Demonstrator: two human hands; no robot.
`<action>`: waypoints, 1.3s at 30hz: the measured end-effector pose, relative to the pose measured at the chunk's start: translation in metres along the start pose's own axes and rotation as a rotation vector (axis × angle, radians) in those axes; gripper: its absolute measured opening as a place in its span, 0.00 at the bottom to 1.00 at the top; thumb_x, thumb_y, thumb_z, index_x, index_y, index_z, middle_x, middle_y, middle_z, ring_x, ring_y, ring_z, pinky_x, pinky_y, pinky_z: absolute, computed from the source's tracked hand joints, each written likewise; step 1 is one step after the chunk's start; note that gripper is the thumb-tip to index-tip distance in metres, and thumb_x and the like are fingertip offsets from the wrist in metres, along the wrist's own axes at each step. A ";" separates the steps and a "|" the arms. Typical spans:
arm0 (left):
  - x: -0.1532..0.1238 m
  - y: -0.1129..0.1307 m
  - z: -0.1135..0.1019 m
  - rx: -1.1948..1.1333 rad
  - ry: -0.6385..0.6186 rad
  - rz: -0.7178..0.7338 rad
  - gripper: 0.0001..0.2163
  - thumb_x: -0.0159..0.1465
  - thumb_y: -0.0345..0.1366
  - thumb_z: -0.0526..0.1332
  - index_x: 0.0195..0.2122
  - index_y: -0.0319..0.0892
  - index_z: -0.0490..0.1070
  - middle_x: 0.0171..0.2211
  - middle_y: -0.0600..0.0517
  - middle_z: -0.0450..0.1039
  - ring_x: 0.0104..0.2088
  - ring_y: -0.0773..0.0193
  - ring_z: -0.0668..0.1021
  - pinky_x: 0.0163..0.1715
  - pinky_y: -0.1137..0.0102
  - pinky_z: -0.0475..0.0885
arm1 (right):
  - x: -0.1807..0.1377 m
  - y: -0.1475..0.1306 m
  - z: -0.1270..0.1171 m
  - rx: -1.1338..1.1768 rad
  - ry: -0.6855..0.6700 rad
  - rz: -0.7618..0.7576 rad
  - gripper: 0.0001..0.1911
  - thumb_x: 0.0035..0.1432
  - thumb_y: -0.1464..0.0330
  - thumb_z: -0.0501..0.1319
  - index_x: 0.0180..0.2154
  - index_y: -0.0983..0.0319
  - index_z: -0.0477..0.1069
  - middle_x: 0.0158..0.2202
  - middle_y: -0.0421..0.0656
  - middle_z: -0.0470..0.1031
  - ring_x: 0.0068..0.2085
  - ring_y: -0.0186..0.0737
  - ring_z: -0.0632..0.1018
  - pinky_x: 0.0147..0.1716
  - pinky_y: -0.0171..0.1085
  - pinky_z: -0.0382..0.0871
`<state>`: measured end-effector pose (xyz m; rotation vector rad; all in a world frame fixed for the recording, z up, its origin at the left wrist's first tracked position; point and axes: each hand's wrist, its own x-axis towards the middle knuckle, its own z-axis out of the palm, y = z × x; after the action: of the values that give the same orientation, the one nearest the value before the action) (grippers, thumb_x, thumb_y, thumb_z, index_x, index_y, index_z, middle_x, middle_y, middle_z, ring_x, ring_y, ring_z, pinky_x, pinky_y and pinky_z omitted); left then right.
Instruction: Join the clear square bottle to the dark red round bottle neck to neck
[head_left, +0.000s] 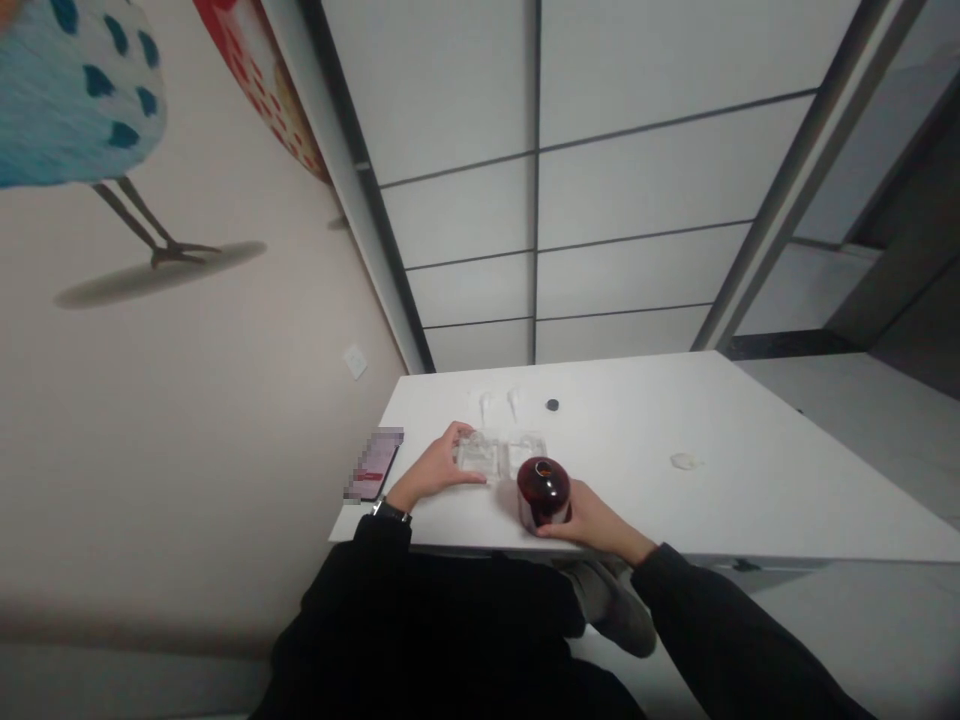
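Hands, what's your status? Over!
Left hand grips clear box. Right hand wraps red jar beside it. Phone far left, black cap behind.

Black long sleeves (720, 620), dark wristwatch (391, 512) on left wrist, bare hands, dark trousers.

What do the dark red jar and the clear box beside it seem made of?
The jar in the right hand looks like glossy dark red glass or plastic; its top catches light. The box in the left hand looks like thin clear plastic: the white table shows through.
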<state>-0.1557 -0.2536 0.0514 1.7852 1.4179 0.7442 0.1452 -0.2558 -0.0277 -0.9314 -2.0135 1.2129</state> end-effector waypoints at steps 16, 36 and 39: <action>-0.018 0.041 0.002 -0.212 -0.040 0.045 0.42 0.51 0.41 0.82 0.65 0.48 0.64 0.67 0.41 0.67 0.68 0.44 0.71 0.66 0.49 0.72 | -0.025 0.023 0.008 -0.189 0.081 -0.012 0.50 0.50 0.46 0.77 0.68 0.57 0.66 0.67 0.58 0.73 0.66 0.68 0.75 0.64 0.66 0.70; -0.015 0.035 -0.001 -0.088 0.044 0.263 0.40 0.56 0.50 0.80 0.68 0.53 0.68 0.64 0.43 0.71 0.63 0.47 0.75 0.58 0.54 0.81 | 0.035 0.007 -0.021 -0.071 0.107 -0.721 0.58 0.54 0.37 0.70 0.74 0.56 0.54 0.58 0.53 0.79 0.54 0.56 0.83 0.54 0.51 0.79; -0.013 0.033 -0.005 -0.076 0.023 0.298 0.40 0.57 0.48 0.80 0.69 0.57 0.68 0.62 0.45 0.72 0.61 0.50 0.77 0.57 0.56 0.82 | 0.041 0.012 -0.014 -0.014 0.068 -0.730 0.59 0.52 0.42 0.75 0.74 0.57 0.53 0.60 0.54 0.79 0.56 0.54 0.84 0.55 0.48 0.79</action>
<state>-0.1443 -0.2694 0.0811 1.9560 1.1335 0.9601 0.1362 -0.2121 -0.0269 -0.1821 -2.0296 0.7415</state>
